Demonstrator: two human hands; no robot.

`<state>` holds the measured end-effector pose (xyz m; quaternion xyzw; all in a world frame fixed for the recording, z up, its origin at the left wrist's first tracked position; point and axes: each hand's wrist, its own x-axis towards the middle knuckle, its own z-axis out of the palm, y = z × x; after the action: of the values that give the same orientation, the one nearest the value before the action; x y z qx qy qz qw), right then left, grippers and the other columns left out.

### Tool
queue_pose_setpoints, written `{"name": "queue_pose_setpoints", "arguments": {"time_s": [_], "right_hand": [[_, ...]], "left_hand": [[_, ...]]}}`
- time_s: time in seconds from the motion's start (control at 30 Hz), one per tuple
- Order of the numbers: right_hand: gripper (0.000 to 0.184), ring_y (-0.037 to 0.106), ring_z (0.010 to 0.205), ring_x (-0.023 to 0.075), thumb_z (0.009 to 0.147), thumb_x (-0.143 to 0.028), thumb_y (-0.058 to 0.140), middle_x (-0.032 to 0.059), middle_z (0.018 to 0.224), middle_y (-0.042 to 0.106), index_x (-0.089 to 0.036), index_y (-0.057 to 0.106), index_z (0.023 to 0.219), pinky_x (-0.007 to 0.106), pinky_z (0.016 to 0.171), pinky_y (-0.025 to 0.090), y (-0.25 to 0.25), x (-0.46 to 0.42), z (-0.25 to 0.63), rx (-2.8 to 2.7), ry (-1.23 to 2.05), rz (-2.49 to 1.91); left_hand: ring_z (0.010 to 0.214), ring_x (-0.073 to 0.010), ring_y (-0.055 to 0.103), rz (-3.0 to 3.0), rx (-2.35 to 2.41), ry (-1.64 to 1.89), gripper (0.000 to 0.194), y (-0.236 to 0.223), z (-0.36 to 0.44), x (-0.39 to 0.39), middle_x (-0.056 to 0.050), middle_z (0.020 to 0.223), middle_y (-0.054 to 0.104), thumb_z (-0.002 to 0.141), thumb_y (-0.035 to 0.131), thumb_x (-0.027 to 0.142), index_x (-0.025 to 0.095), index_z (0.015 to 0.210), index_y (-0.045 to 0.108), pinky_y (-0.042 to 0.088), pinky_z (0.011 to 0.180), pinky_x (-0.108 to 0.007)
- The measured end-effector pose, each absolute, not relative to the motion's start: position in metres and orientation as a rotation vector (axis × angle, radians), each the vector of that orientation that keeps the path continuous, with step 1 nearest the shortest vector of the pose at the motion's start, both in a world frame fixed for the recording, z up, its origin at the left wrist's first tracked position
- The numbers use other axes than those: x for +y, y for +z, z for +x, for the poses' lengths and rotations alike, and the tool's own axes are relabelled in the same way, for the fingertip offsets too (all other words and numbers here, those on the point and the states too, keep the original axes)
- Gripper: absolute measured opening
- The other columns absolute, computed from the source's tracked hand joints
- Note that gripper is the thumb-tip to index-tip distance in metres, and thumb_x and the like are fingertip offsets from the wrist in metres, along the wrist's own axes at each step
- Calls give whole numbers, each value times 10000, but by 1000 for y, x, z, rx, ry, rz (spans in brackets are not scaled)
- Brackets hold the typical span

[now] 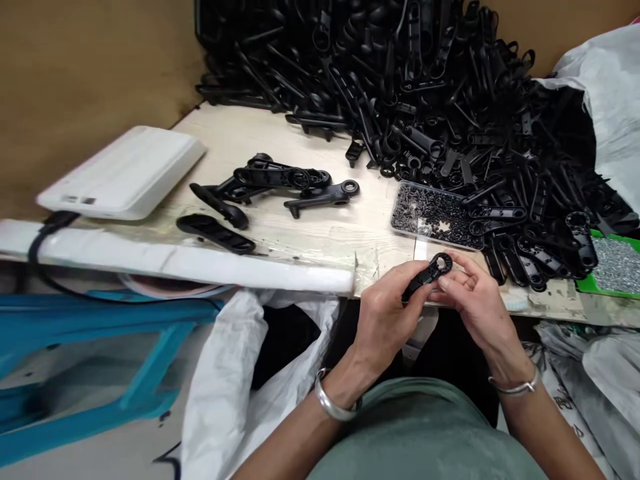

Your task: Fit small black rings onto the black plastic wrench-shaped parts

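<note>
My left hand (pixel 387 310) is closed around a black plastic handle-like part with a ring end (pixel 440 264), held just above the table's front edge. At that ring my right hand (pixel 473 300) has its thumb and fingers drawn together, close against the rim; whatever small thing they may pinch is hidden. Just beyond both hands lies a clear tray (pixel 425 210) of small dark pieces. Several similar black parts (pixel 280 179) lie in a loose group to the left, with one long black part (pixel 216 233) nearer the edge.
A large heap of black plastic parts (pixel 380 87) covers the back and right. A green tray (pixel 613 263) of small silvery pieces sits far right. A white box (pixel 125 173) with a black cable stands left. White foam (pixel 175 257) lines the front edge; a white sack (pixel 225 380) hangs below.
</note>
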<state>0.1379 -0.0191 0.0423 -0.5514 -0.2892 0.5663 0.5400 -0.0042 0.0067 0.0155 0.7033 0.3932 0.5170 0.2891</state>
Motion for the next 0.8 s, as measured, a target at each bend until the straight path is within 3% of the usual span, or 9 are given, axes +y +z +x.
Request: {"name": "queue_pose_setpoints", "arguments": {"time_s": [0.2,0.4,0.67,0.8], "right_hand": [[432,636,669,115,583,-229,845,0,792,699,-166,639,957,227,632,575,48,-15,130,-574,1312,-1323],[324,618,612,122,549,-226,820,-4,743,675,-149,669,826,238,571,570,50,-10,123,-567,1235,-1401],[388,696,712,165,689,-320,832,53,877,718,-155,694,1013,313,716,612,45,-15,148,-639,1495,-1322],[354,703,718,146,724,-337,821,50,922,721,-180,718,1024,247,669,610,48,-13,160,-690,1509,-1329]], "left_hand": [[901,-142,702,1876,1024,1406,260,20,-1,1,-31,989,737,826,633,77,186,1062,639,582,821,-238],[876,-137,702,1678,1057,1387,259,18,0,-3,-20,986,741,804,675,92,194,1042,663,581,822,-240],[883,-169,713,1440,1087,1298,279,10,-3,-3,-37,989,748,747,705,109,183,1017,703,586,837,-267],[892,-177,716,1437,1077,1248,299,12,-5,-2,-36,996,751,736,716,108,186,1025,709,590,857,-282]]}}
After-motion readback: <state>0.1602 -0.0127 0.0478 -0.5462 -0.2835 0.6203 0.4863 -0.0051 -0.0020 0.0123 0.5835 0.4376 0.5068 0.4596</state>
